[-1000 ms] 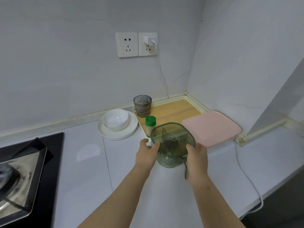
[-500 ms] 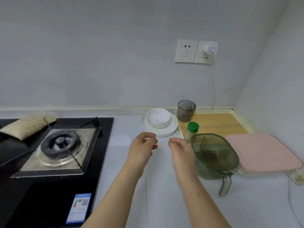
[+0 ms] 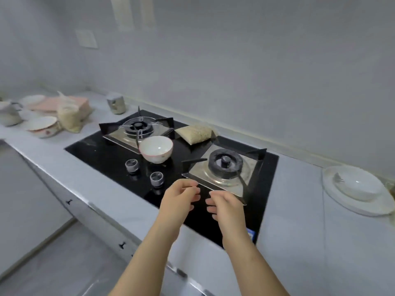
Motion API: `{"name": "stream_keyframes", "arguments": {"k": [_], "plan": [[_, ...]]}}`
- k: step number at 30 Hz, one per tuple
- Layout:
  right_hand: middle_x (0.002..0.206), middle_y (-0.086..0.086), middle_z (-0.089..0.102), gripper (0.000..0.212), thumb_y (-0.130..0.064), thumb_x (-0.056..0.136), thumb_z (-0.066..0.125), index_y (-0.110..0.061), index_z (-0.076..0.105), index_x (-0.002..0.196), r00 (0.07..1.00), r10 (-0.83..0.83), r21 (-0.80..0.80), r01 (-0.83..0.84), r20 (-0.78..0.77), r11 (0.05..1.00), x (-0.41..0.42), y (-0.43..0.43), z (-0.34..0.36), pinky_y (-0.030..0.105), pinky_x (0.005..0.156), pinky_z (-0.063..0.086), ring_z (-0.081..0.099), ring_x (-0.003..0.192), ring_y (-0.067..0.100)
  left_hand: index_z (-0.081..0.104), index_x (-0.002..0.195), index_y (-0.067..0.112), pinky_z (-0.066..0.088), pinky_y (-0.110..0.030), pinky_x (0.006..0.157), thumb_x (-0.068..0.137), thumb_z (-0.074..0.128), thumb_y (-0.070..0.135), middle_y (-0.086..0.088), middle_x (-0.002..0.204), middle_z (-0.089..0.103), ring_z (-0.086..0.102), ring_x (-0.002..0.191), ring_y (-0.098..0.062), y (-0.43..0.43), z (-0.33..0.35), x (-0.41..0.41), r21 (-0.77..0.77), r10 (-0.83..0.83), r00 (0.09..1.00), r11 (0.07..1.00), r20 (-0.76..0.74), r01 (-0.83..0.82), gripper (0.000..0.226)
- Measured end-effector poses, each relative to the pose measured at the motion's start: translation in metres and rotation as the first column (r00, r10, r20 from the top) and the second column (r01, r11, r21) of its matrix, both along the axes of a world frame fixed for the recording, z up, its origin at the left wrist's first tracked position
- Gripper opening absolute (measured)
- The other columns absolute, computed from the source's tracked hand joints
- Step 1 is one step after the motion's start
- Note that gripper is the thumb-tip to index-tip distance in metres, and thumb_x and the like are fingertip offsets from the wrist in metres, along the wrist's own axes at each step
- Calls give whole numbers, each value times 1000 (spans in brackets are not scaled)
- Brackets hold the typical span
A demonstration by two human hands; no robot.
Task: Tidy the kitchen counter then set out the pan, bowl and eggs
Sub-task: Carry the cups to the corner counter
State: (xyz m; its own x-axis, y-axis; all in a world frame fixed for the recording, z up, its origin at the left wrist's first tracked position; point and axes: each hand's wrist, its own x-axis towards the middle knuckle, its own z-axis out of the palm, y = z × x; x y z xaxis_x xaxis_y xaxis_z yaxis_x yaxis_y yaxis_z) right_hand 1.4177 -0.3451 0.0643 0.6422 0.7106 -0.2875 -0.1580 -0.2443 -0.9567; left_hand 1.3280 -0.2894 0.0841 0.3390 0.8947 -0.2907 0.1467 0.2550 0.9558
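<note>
A white bowl (image 3: 156,148) with a pink rim stands on the black gas hob (image 3: 111,153) between the two burners. Behind it a clear bag of grain (image 3: 195,133) lies on the hob's back edge. My left hand (image 3: 178,199) and my right hand (image 3: 224,205) hover close together above the hob's front edge, fingers loosely curled toward each other, holding nothing. At the far right a small white bowl on a white plate (image 3: 354,190) sits on the counter. No pan or eggs are in view.
On the counter at far left are a white pot (image 3: 8,114), a patterned bowl (image 3: 43,126), a bag of grain (image 3: 68,116), a pink board (image 3: 62,103) and a metal cup (image 3: 116,102). Two knobs (image 3: 132,165) stand at the hob's front.
My hands let go of the green container and drew back together. My view swung left from the counter corner to the hob, so the container and the pink lid are out of view.
</note>
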Motion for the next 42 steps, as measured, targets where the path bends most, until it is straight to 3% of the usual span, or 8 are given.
{"name": "stream_keyframes", "arguments": {"k": [4,7,12,15,20,27,35,42], "plan": [[88,0,65,14,-18,93,50,-25,59,86,983,174,-8,-175,-60,985,-104,66,3,25,73,48,61,83,13,62,90,22,50,-28,77,90,51,11,-1,93,67,64,86,-13,48,1,-107,24,172,985,985,-23,-172,15],[85,0,64,15,-17,92,50,-25,58,82,950,301,-2,-302,-76,953,-185,109,9,29,77,48,61,78,13,60,90,21,49,-27,76,92,48,13,-2,96,66,64,90,-15,80,0,-187,44,287,957,957,-33,-286,15],[84,3,65,12,-16,91,51,-19,60,84,901,424,13,-425,-95,905,-273,152,6,29,74,46,59,72,15,60,88,22,47,-26,71,91,48,12,-1,92,67,64,86,-15,108,4,-282,46,432,901,901,-24,-431,16],[81,4,62,13,-13,92,51,-16,59,82,846,523,17,-524,-101,852,-327,180,11,24,65,45,57,69,14,59,86,22,44,-25,66,91,50,12,1,87,65,62,79,-12,126,5,-339,47,526,850,849,7,-526,15],[73,1,59,12,-11,91,51,-14,61,84,750,652,24,-654,-108,756,-406,225,12,23,60,41,55,63,13,58,86,19,46,-27,73,91,49,8,-4,89,62,60,77,-14,151,7,-412,38,644,764,763,33,-645,15],[72,1,58,15,-11,92,50,-16,58,80,637,760,47,-762,-125,646,-493,305,6,21,53,36,51,60,13,57,87,21,45,-27,71,92,48,10,-3,94,64,61,84,-14,214,7,-497,83,743,670,667,2,-740,15],[79,0,60,15,-16,93,50,-19,59,82,559,823,66,-822,-101,566,-572,427,16,22,61,42,55,69,14,57,86,19,44,-27,70,92,48,10,-3,89,62,60,81,-15,321,16,-585,110,825,565,562,-12,-820,15],[81,1,61,16,-17,93,50,-18,59,80,505,855,-12,-862,-114,508,-634,494,2,25,65,41,56,69,14,57,84,19,42,-25,67,92,49,8,-2,87,60,58,77,-12,391,5,-655,86,880,475,475,-20,-876,15]]}}
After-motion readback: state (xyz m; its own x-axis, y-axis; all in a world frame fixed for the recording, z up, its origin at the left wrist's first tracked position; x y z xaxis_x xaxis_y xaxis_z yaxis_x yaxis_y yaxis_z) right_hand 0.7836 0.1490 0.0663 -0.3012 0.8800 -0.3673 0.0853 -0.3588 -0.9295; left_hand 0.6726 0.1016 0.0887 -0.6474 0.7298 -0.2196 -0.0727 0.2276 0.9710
